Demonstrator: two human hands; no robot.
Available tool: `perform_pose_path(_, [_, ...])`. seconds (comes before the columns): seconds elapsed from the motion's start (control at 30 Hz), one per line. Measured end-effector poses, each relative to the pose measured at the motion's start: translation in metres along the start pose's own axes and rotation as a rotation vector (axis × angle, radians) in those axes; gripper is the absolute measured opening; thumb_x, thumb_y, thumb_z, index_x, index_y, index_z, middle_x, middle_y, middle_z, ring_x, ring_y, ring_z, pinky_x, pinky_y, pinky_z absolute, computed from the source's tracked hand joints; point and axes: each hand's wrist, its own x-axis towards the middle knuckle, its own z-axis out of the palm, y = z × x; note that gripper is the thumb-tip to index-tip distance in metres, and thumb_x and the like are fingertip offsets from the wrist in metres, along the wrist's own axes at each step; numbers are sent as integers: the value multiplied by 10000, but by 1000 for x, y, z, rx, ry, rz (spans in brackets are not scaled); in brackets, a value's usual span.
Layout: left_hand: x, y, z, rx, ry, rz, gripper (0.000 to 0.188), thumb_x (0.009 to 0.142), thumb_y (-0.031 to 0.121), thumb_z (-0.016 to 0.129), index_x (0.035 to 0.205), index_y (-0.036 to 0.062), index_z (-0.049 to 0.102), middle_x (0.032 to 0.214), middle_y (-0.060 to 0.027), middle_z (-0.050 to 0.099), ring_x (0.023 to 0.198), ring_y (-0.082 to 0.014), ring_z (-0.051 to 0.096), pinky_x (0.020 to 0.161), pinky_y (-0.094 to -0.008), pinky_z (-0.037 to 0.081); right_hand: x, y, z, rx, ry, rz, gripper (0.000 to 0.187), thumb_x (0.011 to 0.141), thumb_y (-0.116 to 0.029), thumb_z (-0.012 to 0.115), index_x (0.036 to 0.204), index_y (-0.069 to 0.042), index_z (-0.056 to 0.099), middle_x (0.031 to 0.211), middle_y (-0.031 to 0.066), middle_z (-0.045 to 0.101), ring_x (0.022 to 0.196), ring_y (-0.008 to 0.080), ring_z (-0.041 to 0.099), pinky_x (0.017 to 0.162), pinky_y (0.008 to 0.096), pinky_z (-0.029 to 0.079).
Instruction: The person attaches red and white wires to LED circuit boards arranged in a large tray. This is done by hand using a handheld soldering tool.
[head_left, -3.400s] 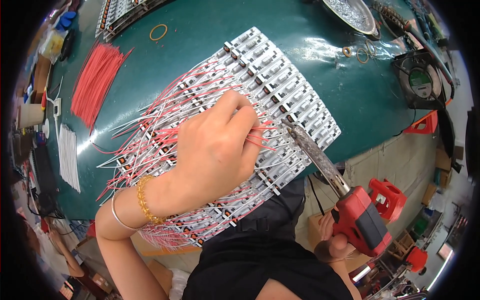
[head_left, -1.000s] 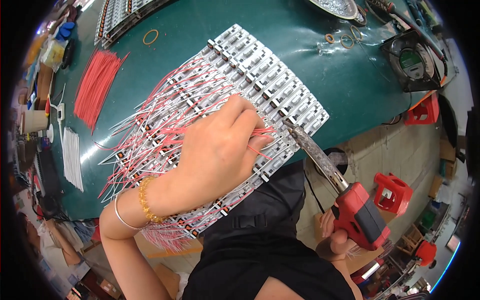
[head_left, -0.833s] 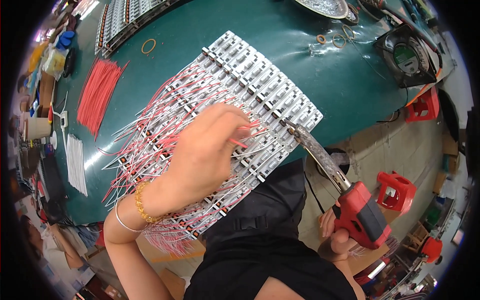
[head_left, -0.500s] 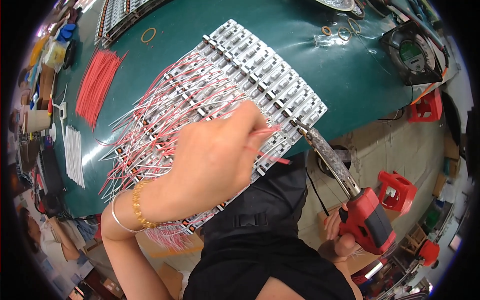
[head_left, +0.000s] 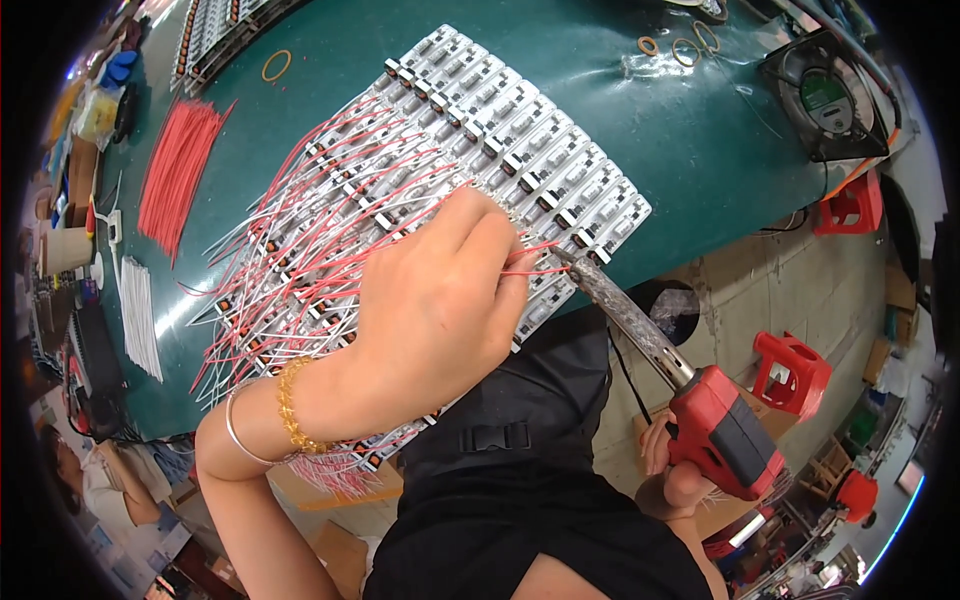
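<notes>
My left hand [head_left: 435,305] is closed in a pinch on red wires [head_left: 532,262], whose ends stick out to the right of the fingers. Beneath it lies a block of side-by-side white and silver electronic modules [head_left: 535,150], many with red and white wires soldered along their left part. My right hand [head_left: 668,462], at the lower right, grips a red and black soldering iron [head_left: 728,430]. The iron's dark, crusted tip meets the block's right edge, beside the wire ends. My left palm hides part of the modules below it.
On the green table [head_left: 330,85] a bundle of red wires [head_left: 182,180] and a bundle of white wires [head_left: 140,318] lie at the left. More modules [head_left: 215,40] stand at the far left. A black fan [head_left: 828,105] is at the far right, near rubber bands [head_left: 686,50]. Red stools [head_left: 790,375] stand on the floor.
The soldering iron has shifted slightly left and its tip is now close to the red wire ends. Those ends have swung up and now point right toward the tip.
</notes>
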Motion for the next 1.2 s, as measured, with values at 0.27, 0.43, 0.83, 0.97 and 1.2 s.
perform_pose_path(0.27, [-2,1,4,106,51,103,158,761,48,672,811,20,525,804,-95,501,643,-248,587,491,-343,452,-5,7,-6,-325,145,-124,682,616,-798,629,520,-134,504,505,-31,490,470,130,507,461,270,352])
perform_pose_path(0.43, [-3,-1,5,77,53,128,175,733,30,671,841,8,536,822,-92,504,657,-234,590,498,-333,454,-3,11,-15,-178,-45,-66,644,659,-746,676,522,-138,515,489,-32,479,458,140,498,458,277,353])
perform_pose_path(0.83, [-1,1,5,123,56,148,159,710,9,659,798,11,526,830,-89,509,638,-230,591,483,-340,454,-10,14,-23,-371,7,-6,555,648,-687,712,531,-175,533,531,-66,518,490,160,539,473,283,380])
perform_pose_path(0.97, [-1,1,5,126,64,152,156,709,7,657,795,10,527,832,-90,510,639,-232,592,485,-341,455,-6,10,-15,-217,-23,-26,590,603,-700,747,542,-152,536,536,-46,527,497,156,537,479,274,379])
perform_pose_path(1.2, [-4,-6,5,64,84,149,142,725,-5,669,806,10,553,837,-82,535,627,-242,593,493,-344,456,-1,-4,-1,199,-18,-6,616,618,-622,813,555,-78,531,523,0,528,490,142,530,481,260,375])
